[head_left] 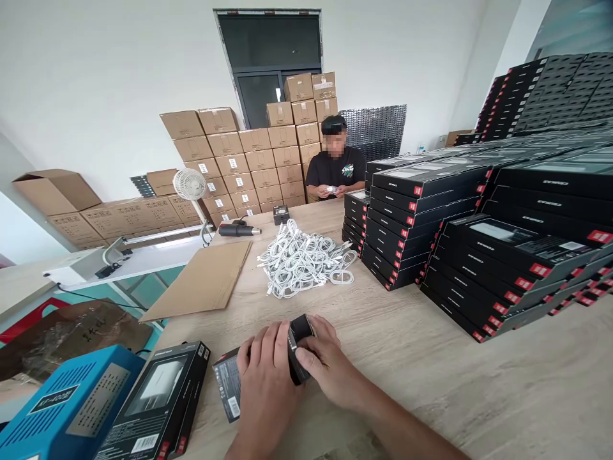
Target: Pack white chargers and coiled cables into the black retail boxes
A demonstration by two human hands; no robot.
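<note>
Both hands are on a black printed product box (pixel 228 383) at the front of the table. My left hand (pixel 267 361) lies over its top, fingers curled around it. My right hand (pixel 328 361) grips the end, thumb on the black end flap (pixel 299 348) and fingers behind it. That end seems raised from the box, but its inside is hidden from me. Beyond my hands lies a heap of coiled white cables (pixel 304 259). Two similar black boxes (pixel 158 396) are stacked to the left.
Tall stacks of black boxes (pixel 407 217) line the right side. Left are a blue machine (pixel 71 402), a cardboard sheet (pixel 201 281), a heat gun (pixel 239 229) and a white fan (pixel 190 185). Across the table a person (pixel 335 163) holds a small white item. Cartons (pixel 258 160) stand behind.
</note>
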